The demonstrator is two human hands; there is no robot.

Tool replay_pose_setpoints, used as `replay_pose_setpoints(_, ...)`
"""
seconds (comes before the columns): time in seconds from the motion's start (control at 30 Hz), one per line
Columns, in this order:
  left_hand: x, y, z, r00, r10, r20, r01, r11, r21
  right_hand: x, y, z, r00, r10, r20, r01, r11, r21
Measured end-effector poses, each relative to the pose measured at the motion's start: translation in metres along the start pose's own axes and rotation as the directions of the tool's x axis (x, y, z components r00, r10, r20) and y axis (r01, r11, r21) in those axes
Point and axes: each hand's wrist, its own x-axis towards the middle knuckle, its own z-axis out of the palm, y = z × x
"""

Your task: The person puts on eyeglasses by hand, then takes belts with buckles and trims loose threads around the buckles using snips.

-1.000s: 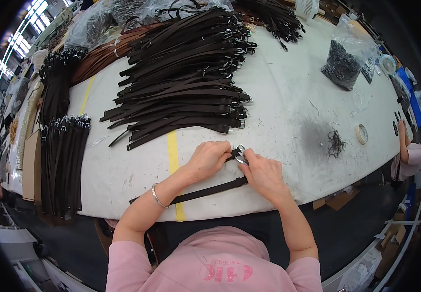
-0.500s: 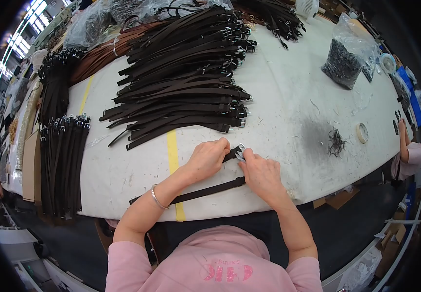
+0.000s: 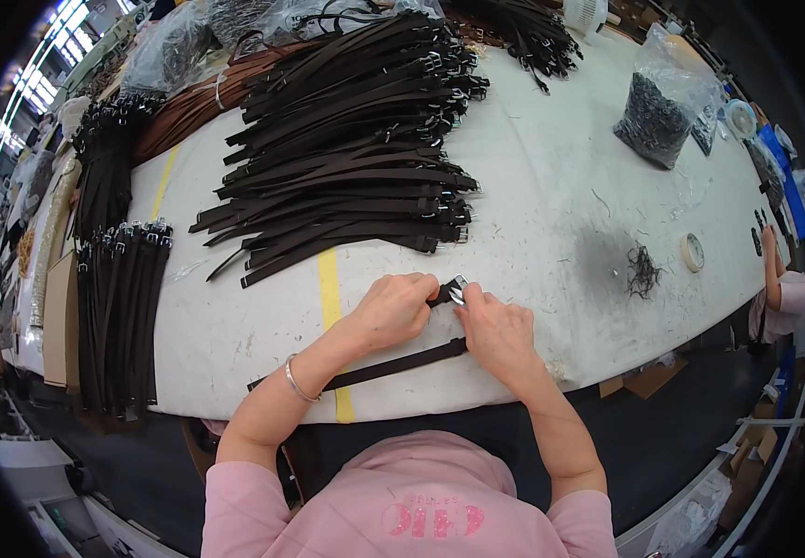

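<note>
Strap (image 3: 441,295) and snips (image 3: 457,297) sharing 2 hands

The left hand (image 3: 391,312) is pinching the strap, its fingers closed on the black band close to the buckle (image 3: 462,280). The right hand (image 3: 500,339) is gripping the snips, its fingers curled round them, with 2 shiny blades showing just under the buckle – whether metal is touching strap there is too small to tell. The strap is sitting between the hands, over the near part of the white table (image 3: 551,205). A second length of black band (image 3: 401,365) is lying nearer the person, passing beyond the left forearm; whether it is joining the strap in hand, I cannot tell. A bracelet (image 3: 296,383) is circling the left wrist.

Beyond the hands, a wide pile (image 3: 347,158) of dark straps is lying with most buckles pointing right. More straps (image 3: 124,316) are hanging over the table's left side, and a brown bundle (image 3: 189,116) is resting behind them. A yellow stripe (image 3: 330,298) is running under the left forearm. To the right, a tangle (image 3: 643,272) of dark threads is lying near a tape roll (image 3: 692,252) – and a clear bag (image 3: 658,121) of dark bits is standing farther back. At the far right, a co-worker's arm (image 3: 772,274) is reaching over the table edge.
</note>
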Motion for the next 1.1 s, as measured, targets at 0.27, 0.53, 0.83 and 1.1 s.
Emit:
replay_pose_setpoints(0.27, 0.001, 0.007, 0.000, 0.987, -0.120, 0.111, 0.108, 0.989, 0.105, -0.001, 0.001, 0.004, 1.000, -0.009, -0.011, 0.010, 1.000, 0.013)
replay_pose_setpoints(0.53, 0.002, 0.007, -0.003, 0.978, -0.148, 0.147, 0.139, 0.988, 0.073, 0.001, -0.001, 0.003, 1.000, 0.001, 0.008, -0.001, 1.000, -0.005)
replay_pose_setpoints(0.83, 0.002, 0.003, -0.004, 0.973, -0.156, 0.170, 0.146, 0.987, 0.066, 0.003, 0.004, 0.001, 1.000, -0.026, -0.008, 0.027, 0.998, 0.049)
replay_pose_setpoints(1.1, 0.001, 0.001, -0.002, 0.986, -0.126, 0.110, 0.126, 0.992, 0.011, -0.004, 0.000, -0.006, 0.998, 0.005, 0.068, -0.011, 0.997, 0.079)
